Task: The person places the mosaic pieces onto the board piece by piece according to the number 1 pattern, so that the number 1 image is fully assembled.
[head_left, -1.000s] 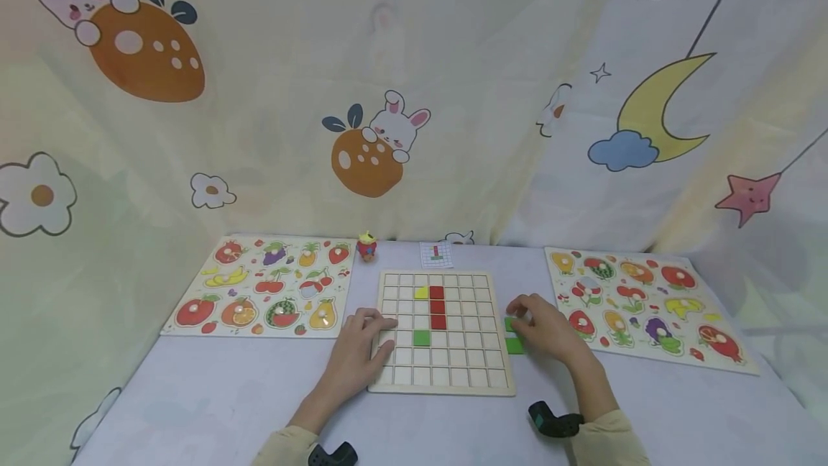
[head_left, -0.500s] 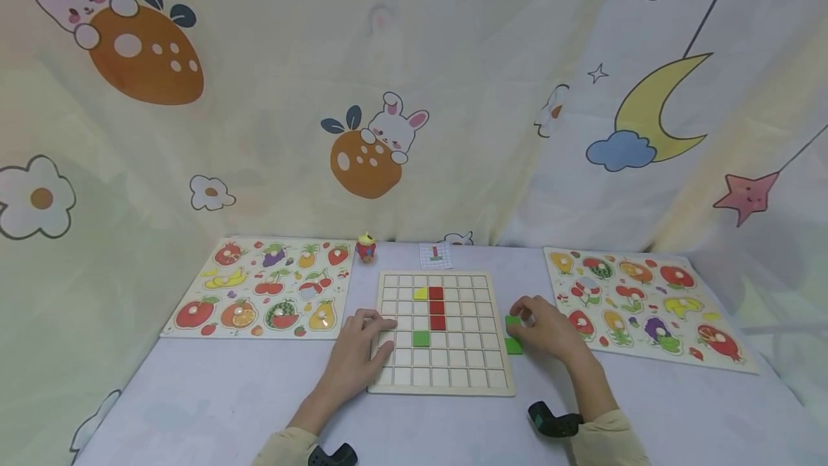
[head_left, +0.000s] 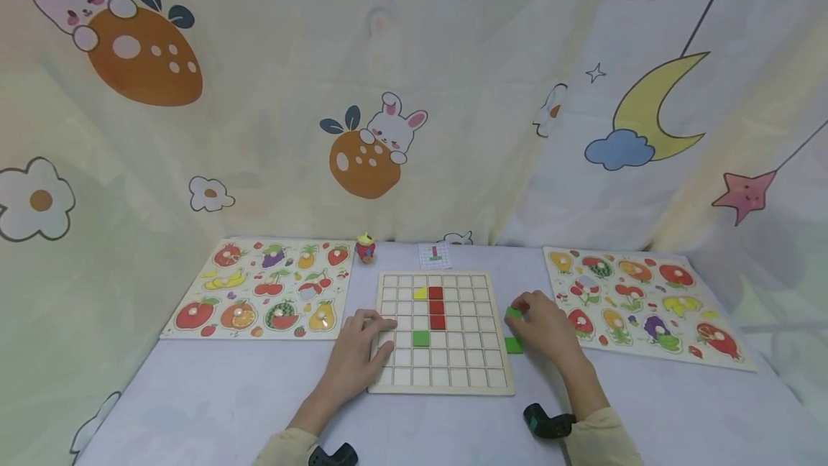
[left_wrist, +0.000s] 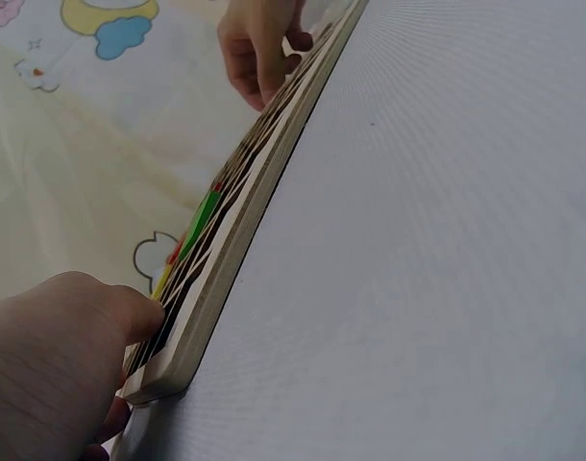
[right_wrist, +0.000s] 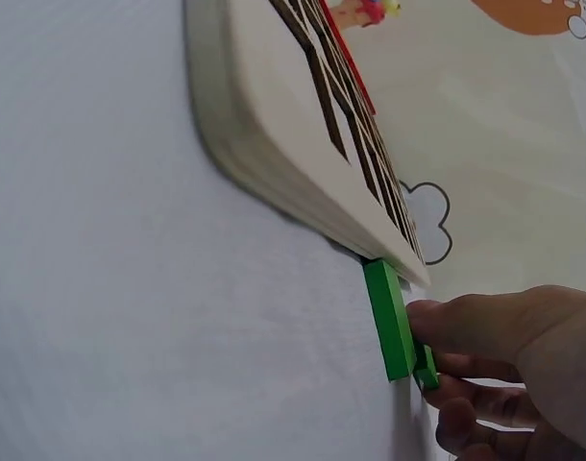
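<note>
In the head view, my left hand (head_left: 357, 351) rests on the left edge of a wooden grid board (head_left: 468, 389), its thumb and index finger lying over the top. Beyond the board's right side, my right hand (head_left: 550, 329) pinches a green square block (head_left: 514, 313) between thumb and fingers. A second green block (head_left: 513, 346) lies nearer, right beside the board's edge; in the right wrist view this green block (right_wrist: 390, 322) partly hides the pinched one (right_wrist: 427, 368). Within the grid sit a column of red squares (head_left: 437, 307), a small yellow piece (head_left: 421, 293) and a green square (head_left: 421, 339).
Fruit puzzle boards stand at both sides, one on the left (head_left: 249, 308) and one on the right (head_left: 637, 344). Behind the grid board are a small toy figure (head_left: 365, 248) and a printed pattern card (head_left: 435, 256). A patterned curtain (head_left: 479, 164) hangs behind the white table.
My right hand has shifted slightly away from me, and the block in it now stands farther from the other green block. My left hand has stayed in place.
</note>
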Motion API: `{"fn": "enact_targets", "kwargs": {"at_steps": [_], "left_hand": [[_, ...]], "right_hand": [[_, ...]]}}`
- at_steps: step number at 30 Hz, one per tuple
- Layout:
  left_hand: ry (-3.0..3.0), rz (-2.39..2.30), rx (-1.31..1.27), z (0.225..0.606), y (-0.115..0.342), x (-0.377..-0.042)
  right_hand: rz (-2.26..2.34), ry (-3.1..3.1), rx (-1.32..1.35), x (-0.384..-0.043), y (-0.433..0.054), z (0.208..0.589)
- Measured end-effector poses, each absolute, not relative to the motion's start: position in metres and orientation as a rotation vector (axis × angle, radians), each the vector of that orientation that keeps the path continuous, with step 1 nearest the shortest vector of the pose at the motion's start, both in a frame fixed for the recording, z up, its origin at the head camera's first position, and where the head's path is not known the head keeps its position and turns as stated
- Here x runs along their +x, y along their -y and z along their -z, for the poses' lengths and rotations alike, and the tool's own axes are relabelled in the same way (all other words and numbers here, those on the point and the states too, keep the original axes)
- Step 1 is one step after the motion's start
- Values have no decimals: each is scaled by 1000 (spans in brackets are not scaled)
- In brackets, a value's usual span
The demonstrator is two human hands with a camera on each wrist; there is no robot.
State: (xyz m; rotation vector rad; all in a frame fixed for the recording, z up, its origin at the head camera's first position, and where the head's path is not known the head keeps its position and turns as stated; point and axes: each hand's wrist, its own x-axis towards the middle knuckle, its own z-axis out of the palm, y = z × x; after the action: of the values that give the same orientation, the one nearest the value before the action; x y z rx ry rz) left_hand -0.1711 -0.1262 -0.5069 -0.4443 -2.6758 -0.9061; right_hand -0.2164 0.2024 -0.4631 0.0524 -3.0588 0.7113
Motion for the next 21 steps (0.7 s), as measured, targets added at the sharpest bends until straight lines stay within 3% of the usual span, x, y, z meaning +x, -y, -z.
{"fn": "enact_targets", "kwargs": {"at_steps": [21], "left_hand": [[2677,891,-434,506,125,-171]], "right_hand": [[-846,2972,72,-216,-196,461]]}}
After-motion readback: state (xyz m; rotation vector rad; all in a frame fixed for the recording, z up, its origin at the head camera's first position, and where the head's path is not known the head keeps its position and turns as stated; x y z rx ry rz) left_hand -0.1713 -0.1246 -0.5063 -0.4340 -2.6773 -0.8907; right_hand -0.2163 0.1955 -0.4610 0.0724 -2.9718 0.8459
